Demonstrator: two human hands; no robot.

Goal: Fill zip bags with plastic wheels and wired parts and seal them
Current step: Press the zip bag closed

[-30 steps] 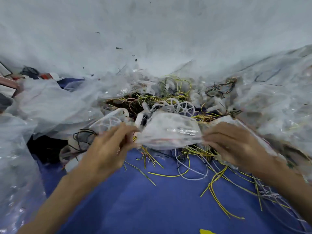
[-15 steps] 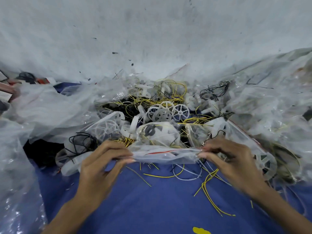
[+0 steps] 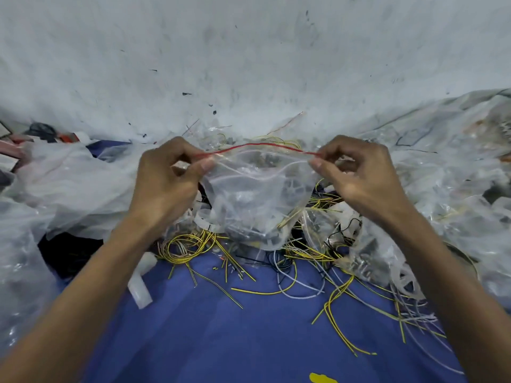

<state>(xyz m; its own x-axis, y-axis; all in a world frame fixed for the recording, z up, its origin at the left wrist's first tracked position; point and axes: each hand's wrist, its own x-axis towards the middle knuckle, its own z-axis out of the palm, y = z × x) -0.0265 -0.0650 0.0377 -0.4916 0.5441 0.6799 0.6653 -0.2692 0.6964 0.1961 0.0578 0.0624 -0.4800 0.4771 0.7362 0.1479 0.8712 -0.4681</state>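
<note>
**Q:** Where is the bag now?

**Me:** The clear plastic zip bag with a red closure line (image 3: pixel 249 205) hangs upright in the air between my hands, above the heap of parts. Half a second ago I held it low and flat, near the blue cloth (image 3: pixel 249 333). Now it is raised, and its load of pale plastic pieces and wire sags in the bottom.

**Q:** Hands?

**Me:** My left hand (image 3: pixel 166 186) pinches the bag's left top corner between thumb and fingers. My right hand (image 3: pixel 359 178) pinches the right corner the same way. Both are grasping; neither is free.

**Q:** Sealed?

**Me:** No. The mouth gapes, and the red strip (image 3: pixel 257 146) bows away from the near lip. My reading: the lift settled the contents clear of the zip, so pressing the strip closed comes next.

**Q:** Surroundings?

**Me:** Loose yellow wires (image 3: pixel 188 244) lie on the cloth beneath. A white spoked plastic wheel (image 3: pixel 409 280) lies at the right edge of the heap. Crumpled clear plastic sheeting (image 3: pixel 69 183) sits at both sides.
</note>
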